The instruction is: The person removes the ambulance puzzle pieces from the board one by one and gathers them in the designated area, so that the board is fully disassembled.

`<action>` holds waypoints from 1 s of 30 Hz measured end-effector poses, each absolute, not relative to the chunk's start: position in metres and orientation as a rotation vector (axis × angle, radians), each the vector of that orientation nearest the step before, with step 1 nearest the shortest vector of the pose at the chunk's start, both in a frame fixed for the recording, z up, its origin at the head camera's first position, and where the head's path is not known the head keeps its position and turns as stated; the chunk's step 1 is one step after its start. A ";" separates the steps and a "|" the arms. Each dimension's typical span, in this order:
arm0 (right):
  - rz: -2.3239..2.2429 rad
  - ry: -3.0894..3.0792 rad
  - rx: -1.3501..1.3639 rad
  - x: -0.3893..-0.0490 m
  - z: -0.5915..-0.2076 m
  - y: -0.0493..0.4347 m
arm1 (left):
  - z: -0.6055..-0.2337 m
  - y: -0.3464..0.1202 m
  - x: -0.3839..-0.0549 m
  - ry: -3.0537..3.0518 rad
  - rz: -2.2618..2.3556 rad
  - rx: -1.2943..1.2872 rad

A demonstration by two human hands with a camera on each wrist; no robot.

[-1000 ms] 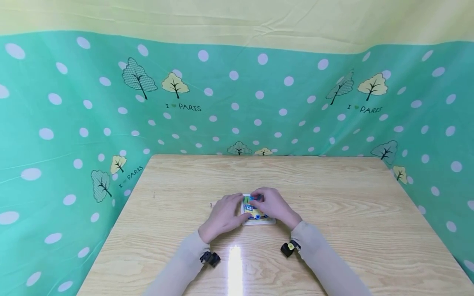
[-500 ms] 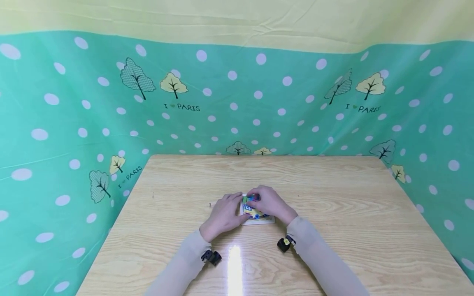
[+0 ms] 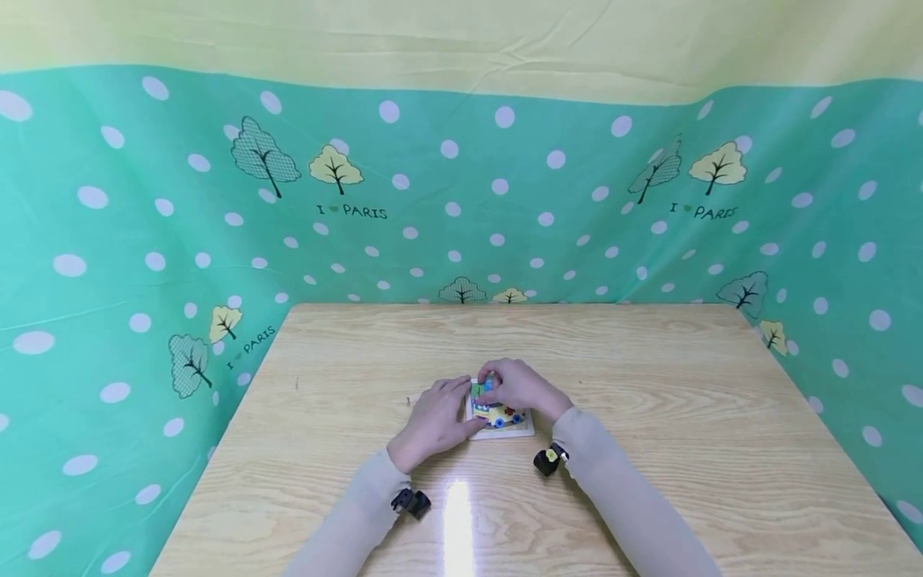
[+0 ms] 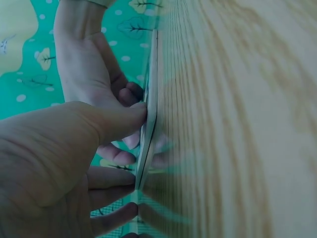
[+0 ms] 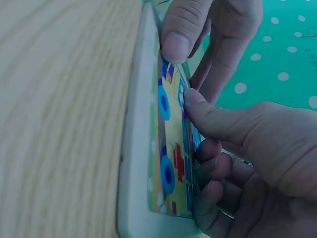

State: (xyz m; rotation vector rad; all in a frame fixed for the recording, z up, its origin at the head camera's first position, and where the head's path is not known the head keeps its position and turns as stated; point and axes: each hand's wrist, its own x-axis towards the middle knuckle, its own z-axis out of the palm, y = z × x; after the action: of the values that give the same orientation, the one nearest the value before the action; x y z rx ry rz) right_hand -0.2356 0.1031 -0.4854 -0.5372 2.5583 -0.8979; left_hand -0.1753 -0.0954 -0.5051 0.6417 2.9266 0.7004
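Observation:
A jigsaw puzzle in a white frame lies flat on the table, its picture a yellow vehicle with blue wheels and a red cross. My left hand rests at its left side, thumb on the picture's lower left, other fingers fairly straight along the edge. Over the upper part bends my right hand, thumb and fingertips touching the picture. In the right wrist view its fingers curl against the surface with the thumb set apart; whether a piece is pinched there is hidden.
The wooden table extends around the puzzle, with a bright light reflection near the front. A green polka-dot cloth hangs behind and at both sides. Black wrist cameras are strapped to both sleeves.
My right hand has shifted slightly up and left over the puzzle, uncovering more of the wheels and the red cross. The left hand stays in place.

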 end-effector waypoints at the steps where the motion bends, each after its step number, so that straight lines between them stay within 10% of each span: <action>1: -0.898 2.549 -0.535 -0.236 -0.485 0.103 | -0.505 -0.095 -0.175 2.924 0.706 0.636; 30: -0.995 2.531 -0.461 -0.234 -0.490 0.107 | -0.504 -0.095 -0.177 2.910 0.770 0.559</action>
State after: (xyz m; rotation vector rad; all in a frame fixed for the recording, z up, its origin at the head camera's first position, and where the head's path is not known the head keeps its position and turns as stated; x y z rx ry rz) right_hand -0.2343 0.1066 -0.4901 -0.4610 2.5315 -0.9949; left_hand -0.1768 -0.0946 -0.5040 0.5587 2.9095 0.7701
